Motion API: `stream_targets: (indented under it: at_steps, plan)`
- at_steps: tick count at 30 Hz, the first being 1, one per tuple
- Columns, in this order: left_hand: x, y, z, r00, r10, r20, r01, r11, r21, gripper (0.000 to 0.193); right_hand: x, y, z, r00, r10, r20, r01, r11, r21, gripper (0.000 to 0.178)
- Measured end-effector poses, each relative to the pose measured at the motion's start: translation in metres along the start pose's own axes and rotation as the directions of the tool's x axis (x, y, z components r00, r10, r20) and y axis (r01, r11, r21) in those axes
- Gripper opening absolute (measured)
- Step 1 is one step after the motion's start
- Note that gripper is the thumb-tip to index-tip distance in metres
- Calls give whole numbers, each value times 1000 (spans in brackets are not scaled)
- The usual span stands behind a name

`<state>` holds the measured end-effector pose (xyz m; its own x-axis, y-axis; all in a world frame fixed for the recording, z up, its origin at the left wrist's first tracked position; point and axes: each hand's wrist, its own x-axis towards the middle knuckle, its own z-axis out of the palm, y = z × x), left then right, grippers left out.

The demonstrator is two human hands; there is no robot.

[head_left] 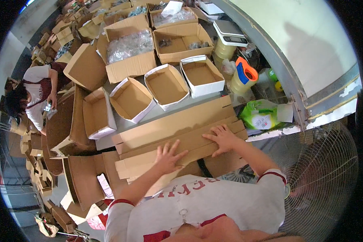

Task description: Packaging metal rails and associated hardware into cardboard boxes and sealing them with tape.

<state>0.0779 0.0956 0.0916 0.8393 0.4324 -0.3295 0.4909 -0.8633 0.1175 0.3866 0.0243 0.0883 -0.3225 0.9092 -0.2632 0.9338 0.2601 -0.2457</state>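
Observation:
A long, folded sheet of brown cardboard (pixel 181 121) lies in front of me, with flap slots along its edges. My left hand (pixel 170 158) rests on its near part, fingers spread and palm down. To the right, my right hand (pixel 224 139) presses flat on the same sheet, fingers also apart. Neither hand grips anything. Just beyond the sheet stand several open, shallow boxes with white outsides and brown insides, such as the leftmost box (pixel 96 113), a middle box (pixel 166 82) and the right box (pixel 202 72). These boxes look bare inside.
A large carton (pixel 135 68) of clear plastic bags stands farther back, beside another carton (pixel 185 54). At right are a scale (pixel 230 29), an orange-and-blue roll (pixel 246 71), a green bag (pixel 259 115) and a caged fan (pixel 322 177). Another person (pixel 38 90) works at left among cartons.

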Motion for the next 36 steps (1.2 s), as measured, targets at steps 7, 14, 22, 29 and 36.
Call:
stream_targets:
  at_steps: [7,14,22,29,36]
  plan:
    - [56,43,5,927,188,-326,-190,981,24,64,44,147,-97,465,443,-766,-684,730,7,23]
    - [63,40,17,931,145,-334,-169,985,-44,64,34,134,-158,487,547,-681,-562,793,234,43]
    - [64,42,22,929,136,-343,-174,981,-82,61,22,22,-126,927,375,26,-342,815,468,33]
    - [56,49,18,932,159,-326,-178,984,-31,61,38,0,-101,840,426,336,-490,861,134,35]
    - [51,50,5,956,120,-268,-132,991,-25,61,-14,-31,-55,904,426,-34,-403,876,266,34]
